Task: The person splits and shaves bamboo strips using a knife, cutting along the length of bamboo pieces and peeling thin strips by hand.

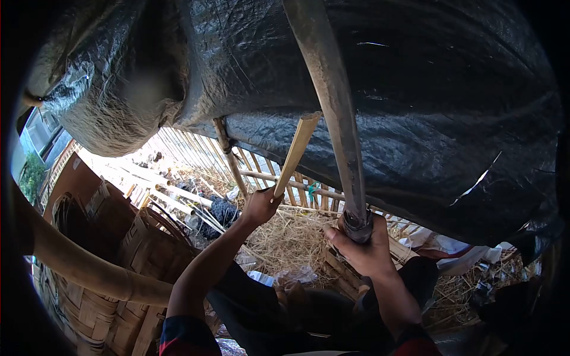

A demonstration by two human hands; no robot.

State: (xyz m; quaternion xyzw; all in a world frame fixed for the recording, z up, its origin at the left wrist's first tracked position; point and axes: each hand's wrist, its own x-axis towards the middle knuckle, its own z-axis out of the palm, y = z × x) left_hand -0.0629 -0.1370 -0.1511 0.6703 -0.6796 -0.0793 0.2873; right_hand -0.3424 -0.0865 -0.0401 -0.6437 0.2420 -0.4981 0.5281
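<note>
My left hand (261,206) is closed around the lower end of a pale bamboo slat (298,148), which tilts up and to the right. To its right, my right hand (369,249) grips the dark lower end of what looks like a machete (335,101). Its long, dull grey, slightly curved length rises past the top of the view, so its far end is hidden. The slat and the machete appear apart in this view. Dry straw (285,240) covers the ground beyond and below both hands.
Black plastic sheeting (439,118) hangs low overhead. A thick bamboo pole (98,273) crosses at lower left, before woven bamboo baskets (98,311). Behind stands a bamboo slat fence (196,145). Cut bamboo lengths (175,202) and a black heap (224,212) lie at left.
</note>
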